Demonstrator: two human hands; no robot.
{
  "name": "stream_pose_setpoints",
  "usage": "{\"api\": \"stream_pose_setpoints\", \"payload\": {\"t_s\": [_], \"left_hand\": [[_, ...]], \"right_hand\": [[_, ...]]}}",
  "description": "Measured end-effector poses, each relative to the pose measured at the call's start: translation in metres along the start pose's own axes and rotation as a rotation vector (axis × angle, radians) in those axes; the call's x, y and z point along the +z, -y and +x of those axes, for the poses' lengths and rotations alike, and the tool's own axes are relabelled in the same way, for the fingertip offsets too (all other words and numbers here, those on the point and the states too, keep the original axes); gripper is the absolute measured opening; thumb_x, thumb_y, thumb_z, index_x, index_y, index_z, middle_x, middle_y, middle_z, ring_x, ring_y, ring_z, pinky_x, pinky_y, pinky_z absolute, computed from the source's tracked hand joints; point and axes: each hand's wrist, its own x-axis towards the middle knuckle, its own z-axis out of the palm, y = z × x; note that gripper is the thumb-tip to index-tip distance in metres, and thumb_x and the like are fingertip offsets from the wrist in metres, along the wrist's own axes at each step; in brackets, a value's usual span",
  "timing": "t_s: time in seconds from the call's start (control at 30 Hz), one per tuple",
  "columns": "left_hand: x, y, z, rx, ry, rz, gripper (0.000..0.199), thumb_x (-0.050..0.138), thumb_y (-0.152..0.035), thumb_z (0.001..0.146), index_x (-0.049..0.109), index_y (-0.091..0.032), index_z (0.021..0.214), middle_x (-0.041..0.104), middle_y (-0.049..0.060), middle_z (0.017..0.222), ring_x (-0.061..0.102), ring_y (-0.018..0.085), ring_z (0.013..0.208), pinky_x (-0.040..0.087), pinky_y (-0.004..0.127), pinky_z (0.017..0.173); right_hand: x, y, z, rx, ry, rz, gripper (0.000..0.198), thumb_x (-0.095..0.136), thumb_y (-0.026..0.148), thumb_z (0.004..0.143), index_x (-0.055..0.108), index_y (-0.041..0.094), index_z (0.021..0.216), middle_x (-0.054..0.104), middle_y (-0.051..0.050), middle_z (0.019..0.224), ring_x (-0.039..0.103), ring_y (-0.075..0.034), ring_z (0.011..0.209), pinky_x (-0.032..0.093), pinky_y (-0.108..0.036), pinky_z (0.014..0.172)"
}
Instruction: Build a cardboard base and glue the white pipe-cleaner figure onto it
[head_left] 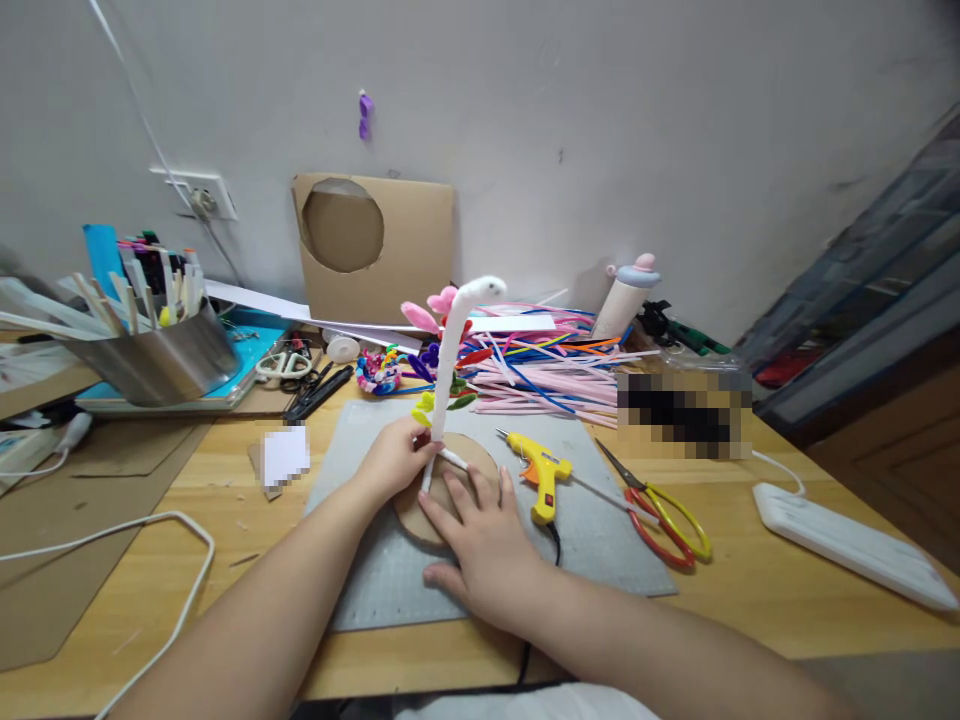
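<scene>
The white stem point(448, 370) rises above the pinching left hand point(395, 460)

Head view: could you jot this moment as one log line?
Left hand: pinching white stem near its foot; right hand: spread on brown disc; yellow glue gun: lying on grey mat

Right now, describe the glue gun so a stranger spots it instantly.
On the wooden table lies a gray cutting mat. On it, to the right of the right hand, is the yellow glue gun, a glue stick jutting from its rear. Its orange trigger sets it apart from the red-and-yellow-handled scissors.
</scene>
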Motion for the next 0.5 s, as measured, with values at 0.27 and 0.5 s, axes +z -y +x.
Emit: {"api": "stream_pose_setpoints", "payload": {"t_s": [0.27, 0.5], "left_hand": [[0.004, 0.008, 0.0, -0.036, 0.083, 0.105, 0.027, 0.056, -0.036, 0.09, 0.059, -0.015, 0.107, 0.062, 0.006, 0.105, 0.062, 0.018, 0.089, 0.053, 0.038, 0.078], [0.005, 0.01, 0.0, -0.025, 0.091, 0.115, 0.029, 0.055, -0.036, 0.091, 0.058, -0.016, 0.112, 0.061, 0.007, 0.112, 0.061, 0.019, 0.094, 0.053, 0.04, 0.081]], "right_hand": [[-0.07, -0.058, -0.02, 0.497, -0.117, 0.109, 0.058, 0.023, 0.053, 0.094, 0.071, 0.022, 0.086, 0.071, -0.01, 0.088, 0.064, -0.024, 0.086, 0.045, -0.034, 0.073], [-0.053, -0.093, -0.017, 0.75, 0.154, -0.025, 0.063, 0.035, 0.07, 0.081, 0.071, 0.019, 0.074, 0.071, -0.013, 0.076, 0.066, -0.028, 0.072, 0.04, -0.033, 0.059]]}}
